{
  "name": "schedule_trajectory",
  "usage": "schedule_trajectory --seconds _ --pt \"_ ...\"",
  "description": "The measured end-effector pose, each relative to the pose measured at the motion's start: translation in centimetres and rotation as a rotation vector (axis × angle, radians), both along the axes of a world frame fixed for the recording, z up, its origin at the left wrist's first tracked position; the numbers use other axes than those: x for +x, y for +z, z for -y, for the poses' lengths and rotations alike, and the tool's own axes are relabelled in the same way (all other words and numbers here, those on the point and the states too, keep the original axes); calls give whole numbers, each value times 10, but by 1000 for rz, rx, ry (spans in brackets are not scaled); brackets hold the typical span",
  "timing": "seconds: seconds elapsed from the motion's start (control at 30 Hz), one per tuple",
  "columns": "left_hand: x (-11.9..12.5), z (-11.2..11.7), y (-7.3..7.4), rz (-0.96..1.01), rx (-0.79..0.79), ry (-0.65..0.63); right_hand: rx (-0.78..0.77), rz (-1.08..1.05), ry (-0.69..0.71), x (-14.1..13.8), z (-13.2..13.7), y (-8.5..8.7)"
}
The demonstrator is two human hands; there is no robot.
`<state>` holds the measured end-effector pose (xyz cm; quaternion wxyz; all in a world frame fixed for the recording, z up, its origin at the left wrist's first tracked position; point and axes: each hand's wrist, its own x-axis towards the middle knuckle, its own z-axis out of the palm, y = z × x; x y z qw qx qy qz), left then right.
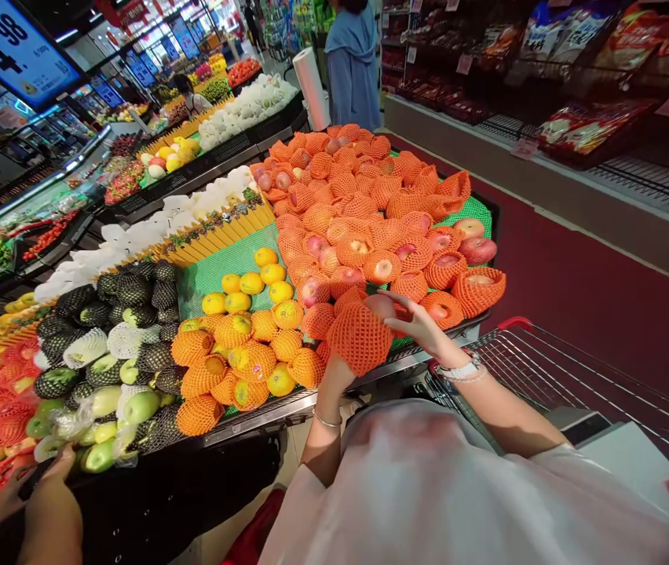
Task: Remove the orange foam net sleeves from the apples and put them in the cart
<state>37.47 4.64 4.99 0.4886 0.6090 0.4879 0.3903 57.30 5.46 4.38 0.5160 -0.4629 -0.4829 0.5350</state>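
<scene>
In front of my body, an orange foam fruit net (361,339) hangs over my left hand (340,372). The net hides those fingers, and whether they are inside or behind it I cannot tell. A reddish apple (379,305) shows at the net's upper edge. From the right, my right hand (418,325) curves its fingers and thumb around the apple's side. Many more apples (382,266) in orange foam nets lie heaped just beyond both hands. A few bare red apples (478,250) rest at the heap's right edge.
Oranges (250,283) and green fruit (141,406) lie to the left. Another person's hands (55,479) are at the lower left. A wire shopping cart (538,353) stands at my right. A plastic bag roll (311,86) and a person in blue (353,67) are farther back.
</scene>
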Motion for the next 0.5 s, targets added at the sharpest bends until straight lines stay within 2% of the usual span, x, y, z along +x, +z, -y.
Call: schedule_trajectory --seconds 0.13,0.27,0.4,0.5 --pt "6 -2 -5 -45 58 -164 59 45 122 8 5 2" --pt "18 4 -11 -45 74 -116 136 54 184 9 15 13" --pt "29 13 -21 -35 55 3 217 210 55 2 27 18" --pt "34 15 -23 -25 32 50 236 241 -84 -2 33 9"
